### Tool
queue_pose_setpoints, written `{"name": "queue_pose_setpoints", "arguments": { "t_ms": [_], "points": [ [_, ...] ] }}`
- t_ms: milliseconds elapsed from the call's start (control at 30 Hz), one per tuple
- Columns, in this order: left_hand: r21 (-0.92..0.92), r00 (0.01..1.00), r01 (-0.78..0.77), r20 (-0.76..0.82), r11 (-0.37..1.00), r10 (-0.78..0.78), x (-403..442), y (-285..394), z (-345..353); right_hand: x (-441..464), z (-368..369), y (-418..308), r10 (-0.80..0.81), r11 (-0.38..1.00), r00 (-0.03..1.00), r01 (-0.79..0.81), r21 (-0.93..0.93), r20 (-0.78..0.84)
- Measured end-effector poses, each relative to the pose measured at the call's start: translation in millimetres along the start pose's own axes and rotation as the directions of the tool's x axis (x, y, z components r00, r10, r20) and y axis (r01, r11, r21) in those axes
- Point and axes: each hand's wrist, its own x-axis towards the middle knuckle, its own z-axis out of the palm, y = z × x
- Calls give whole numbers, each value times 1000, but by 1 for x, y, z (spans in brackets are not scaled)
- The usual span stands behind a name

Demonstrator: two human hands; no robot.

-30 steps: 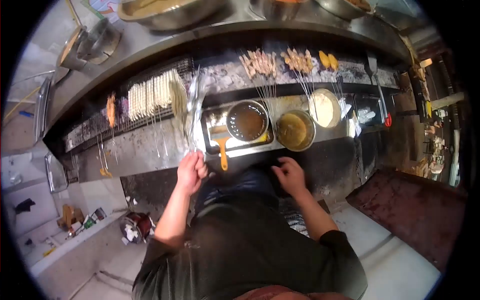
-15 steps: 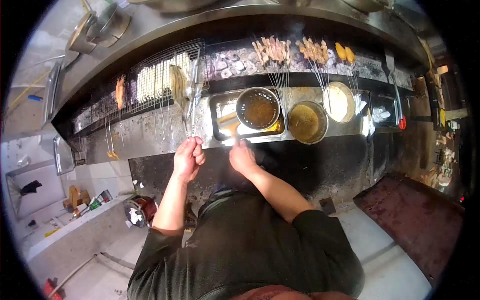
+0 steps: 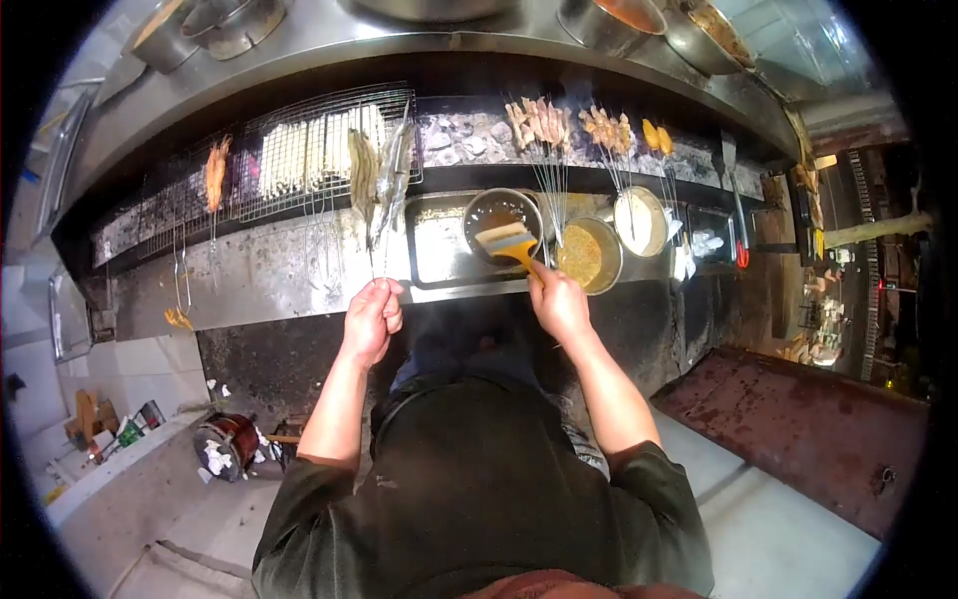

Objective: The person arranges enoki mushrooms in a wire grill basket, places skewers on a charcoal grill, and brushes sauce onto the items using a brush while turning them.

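Note:
My left hand point(image 3: 371, 319) is closed around the thin ends of skewers bearing long, slim fish point(image 3: 364, 180). The fish reach up over the right end of the wire grill rack point(image 3: 284, 210). In my right hand point(image 3: 561, 307) is the yellow handle of a wide basting brush point(image 3: 511, 243). Its pale bristles are over the round pot of dark sauce point(image 3: 499, 212); whether they touch the sauce I cannot tell. That pot stands in the right part of a rectangular metal tray point(image 3: 429, 287). Just right of the brush is a pot of brownish, speckled sauce point(image 3: 587, 257).
White skewered pieces point(image 3: 309, 155) and reddish prawns point(image 3: 216, 175) lie on the grill at left. Meat skewers point(image 3: 540, 128) cook over glowing coals point(image 3: 464, 140). A pot of pale sauce point(image 3: 640, 222) and red-handled tongs point(image 3: 740, 225) are at right.
The brush has moved right and up from the tray to above the dark sauce pot. My left hand still grips the fish skewers. The camera view has shifted slightly.

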Motion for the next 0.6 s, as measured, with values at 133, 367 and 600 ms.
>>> {"name": "queue_pose_setpoints", "arguments": {
  "t_ms": [133, 367, 600],
  "points": [
    [46, 1000, -1, -19, 999, 2, 7, -15, 5, 15, 15, 8, 59, 991, 983, -38, -125, 174],
    [38, 998, 55, -17, 998, -55, 12, -25, 28, 16, 10, 10, 112, 991, 983, -100, -86, 145],
    [-77, 989, 139, 57, 987, -135, 28, -33, 41, 11, 8, 31, 272, 880, 952, -305, 365, 138]
  ]
}}
